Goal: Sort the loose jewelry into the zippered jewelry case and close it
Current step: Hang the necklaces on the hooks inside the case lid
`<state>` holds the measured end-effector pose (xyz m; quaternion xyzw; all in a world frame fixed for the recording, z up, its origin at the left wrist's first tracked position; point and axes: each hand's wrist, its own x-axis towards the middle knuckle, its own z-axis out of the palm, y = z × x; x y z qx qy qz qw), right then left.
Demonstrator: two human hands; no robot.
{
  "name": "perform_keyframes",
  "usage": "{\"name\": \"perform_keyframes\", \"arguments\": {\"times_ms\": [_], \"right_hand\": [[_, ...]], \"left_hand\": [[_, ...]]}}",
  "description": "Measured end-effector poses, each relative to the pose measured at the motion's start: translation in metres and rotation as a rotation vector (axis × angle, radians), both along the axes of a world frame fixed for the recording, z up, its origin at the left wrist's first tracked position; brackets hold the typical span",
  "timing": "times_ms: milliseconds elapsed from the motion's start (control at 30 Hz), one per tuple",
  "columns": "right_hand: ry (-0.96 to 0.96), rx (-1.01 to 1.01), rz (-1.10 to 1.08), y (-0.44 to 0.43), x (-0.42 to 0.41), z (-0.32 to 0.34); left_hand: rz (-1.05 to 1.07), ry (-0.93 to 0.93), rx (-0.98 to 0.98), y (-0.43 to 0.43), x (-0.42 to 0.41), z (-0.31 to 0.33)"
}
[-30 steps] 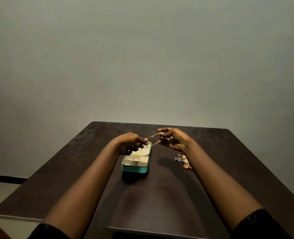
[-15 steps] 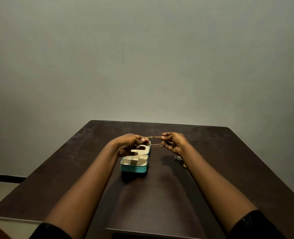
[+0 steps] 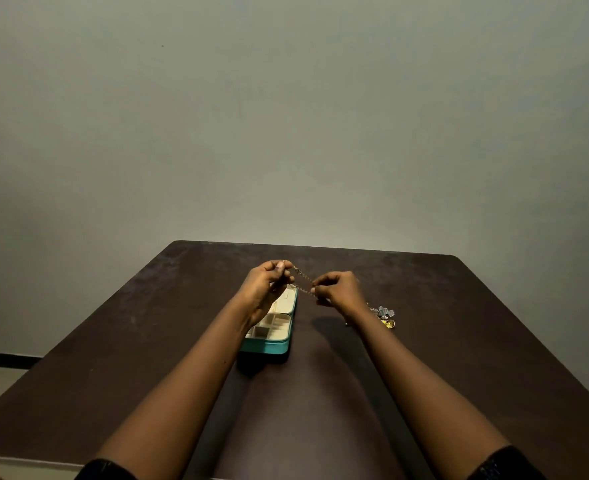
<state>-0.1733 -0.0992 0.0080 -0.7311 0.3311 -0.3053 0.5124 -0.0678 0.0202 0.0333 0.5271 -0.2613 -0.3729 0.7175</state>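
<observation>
At mid-counter, above the far half of the open jewelry case (image 3: 267,348), both hands hold a thin gold chain (image 3: 304,275) clear of the surface. The left hand (image 3: 265,287) has its fingers curled and pinches the clasp end. The right hand (image 3: 340,289) is likewise curled and pinches the other end, with a short span stretched between them.

The chain's axis runs from 10 o'clock at the left hand to 4 o'clock at the right. The case lies directly beneath and toward 6 o'clock from the chain, with its long axis from 12 to 6. Its cream compartments (image 3: 274,329) sit in the near half. The left hand is the nearer one and overlaps the lid half, while the right hand is off the case's 3 o'clock edge. Judgement: the coming move is a lowering toward 6 o'clock.

Loose jewelry (image 3: 386,314) rests on the counter (image 3: 459,323) at 4 o'clock from the right hand, partly hidden by the wrist. The left forearm covers the case's 9 o'clock side. Strand count, lid contents and zipper cannot be made out.
</observation>
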Motion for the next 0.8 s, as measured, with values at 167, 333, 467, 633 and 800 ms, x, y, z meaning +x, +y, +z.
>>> {"name": "perform_keyframes", "arguments": {"times_ms": [167,333,467,633,800], "right_hand": [[-0.067,0.301,0.075,0.004,0.003,-0.007],[-0.111,0.389,0.096,0.003,0.010,-0.014],[-0.038,0.339,0.166,0.000,0.016,-0.019],[-0.182,0.211,0.165,0.000,0.029,-0.012],[-0.350,0.417,0.183,0.003,0.043,0.002]], "left_hand": [[0.024,-0.027,0.029,-0.012,0.008,0.001],[-0.008,-0.139,0.107,-0.023,0.013,0.004],[-0.065,-0.332,0.214,-0.027,0.018,0.009],[-0.150,-0.587,0.340,-0.030,0.026,0.018],[-0.127,-0.685,0.415,-0.039,0.035,0.020]]}}
